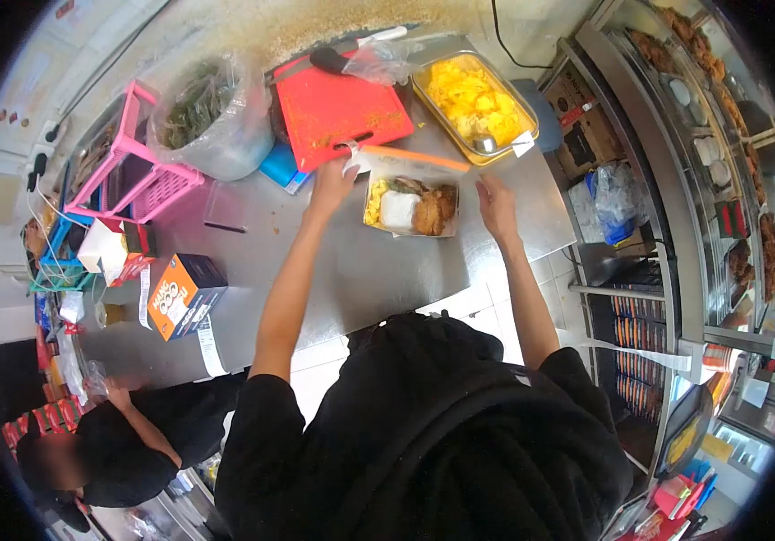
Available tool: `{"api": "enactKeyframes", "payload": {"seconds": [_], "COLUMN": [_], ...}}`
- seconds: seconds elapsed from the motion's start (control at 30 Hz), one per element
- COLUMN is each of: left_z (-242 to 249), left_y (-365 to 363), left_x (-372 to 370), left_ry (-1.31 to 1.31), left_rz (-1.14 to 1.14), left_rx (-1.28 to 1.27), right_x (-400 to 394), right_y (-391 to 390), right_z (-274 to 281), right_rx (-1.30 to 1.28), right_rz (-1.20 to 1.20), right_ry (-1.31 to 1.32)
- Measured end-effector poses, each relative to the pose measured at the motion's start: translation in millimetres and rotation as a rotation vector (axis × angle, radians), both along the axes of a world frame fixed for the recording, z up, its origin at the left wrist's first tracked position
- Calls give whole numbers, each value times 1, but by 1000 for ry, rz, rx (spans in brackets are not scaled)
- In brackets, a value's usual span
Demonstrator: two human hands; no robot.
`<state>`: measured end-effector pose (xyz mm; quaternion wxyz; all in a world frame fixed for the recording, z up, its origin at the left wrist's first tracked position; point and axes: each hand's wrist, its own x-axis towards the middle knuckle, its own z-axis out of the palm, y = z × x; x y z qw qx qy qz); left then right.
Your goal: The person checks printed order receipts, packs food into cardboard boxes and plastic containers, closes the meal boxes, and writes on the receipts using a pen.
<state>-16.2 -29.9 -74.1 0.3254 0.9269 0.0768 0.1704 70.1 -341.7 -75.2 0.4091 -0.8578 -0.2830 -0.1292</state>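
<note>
An open paper meal box [394,232] sits on the steel counter in front of me. Inside are white rice [398,210], brown fried meat [434,211], yellow pieces [375,200] and some greens. Its lid [424,162], edged in orange, stands raised at the far side. My left hand [332,187] is at the lid's left corner, its fingers closed on a white flap there. To the right of the box is my right hand [498,209], fingers loosely bent and apart, with nothing visible in them.
Behind the box lie a red cutting board [338,104] and a tray of yellow food [478,95]. Leftward are a bag of greens [202,122], a pink basket [162,185] and an orange-blue box [184,293]. A co-worker [126,442] stands lower left; a display case [721,162] is right.
</note>
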Motion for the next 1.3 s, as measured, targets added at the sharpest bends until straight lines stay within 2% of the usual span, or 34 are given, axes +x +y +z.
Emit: {"api": "enactKeyframes", "payload": {"seconds": [0.03, 0.1, 0.13, 0.17, 0.27, 0.3, 0.4, 0.5, 0.6, 0.7, 0.77, 0.8, 0.87, 0.9, 1.0, 1.1, 1.2, 1.3], "left_z": [3, -12, -8, -5, -27, -29, -19, -22, -18, -37, -13, -9, -10, -13, -35, -25, -33, -28], "left_y": [2, 5, -5, -16, -28, -18, -10, -8, -17, -18, -28, -31, -34, -34, -31, -39, -39, -43], "left_x": [-3, -15, -25, -36, -51, -52, -38, -28, -33, -38, -48, -50, -54, -55, -56, -69, -73, -72], "left_ry": [-3, 72, 56, 42, 200, 443, 672, 677, 611, 152, -18, -27, 13, 73, 27, 148, 60, 162], "left_rz": [-33, -129, -163, -195, -55, 3, 209, 120, 32, -95, -344, -410, -484, -495, -508, -454, -454, -410], "left_rx": [-30, -64, -184, -303, -708, -765, -1068, -1023, -808, -390, 23, 148, 310, 350, 296, 102, 45, -50], "right_x": [1, -14, -21, -27, -48, -51, -40, -27, -25, -38, -33, -32, -28, -28, -34, -43, -57, -57], "right_y": [-6, -6, -4, 0, 13, 12, 1, -4, 5, 12, 8, 6, 7, 9, 7, 6, 15, 41], "right_z": [-6, -4, -4, -11, -23, -29, -55, -14, -5, 10, 9, 8, -4, -11, -30, -26, 12, -13], "right_rx": [-7, -42, -56, 33, 101, 23, 532, 650, -9, -279, -494, -601, -576, -562, -500, -424, -441, -310], "right_rz": [9, -51, -80, -96, -141, -135, 39, -52, 225, 332, 454, 515, 500, 491, 493, 446, 376, 390], "right_ry": [-63, 131, 230, 336, 348, 379, 1063, 1492, 1023, 207, 97, 42, 53, 59, -36, -2, -114, -109]}}
